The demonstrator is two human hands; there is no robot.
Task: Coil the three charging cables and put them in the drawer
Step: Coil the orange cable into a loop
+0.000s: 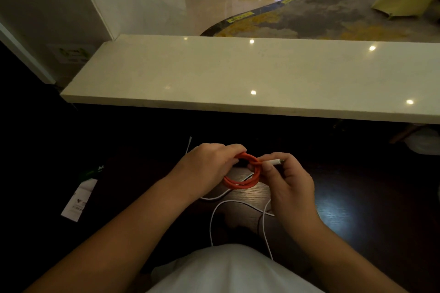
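An orange charging cable (247, 183) is wound into a small coil above the dark wooden desk (357, 185). My left hand (209, 166) grips the coil's upper left side. My right hand (285, 181) pinches the cable's white plug end (273, 162), which points right and crosses the coil. A white cable (214, 216) lies loose on the desk below my hands, in open loops. A thin white cable end (189, 145) shows behind my left hand. No drawer is visible.
A pale stone counter ledge (238, 74) runs across above the desk. A white paper tag (78, 200) and a dark green-marked item (95, 170) lie at the desk's left. Something pale (423, 143) sits at the far right. My white shirt (233, 269) fills the bottom.
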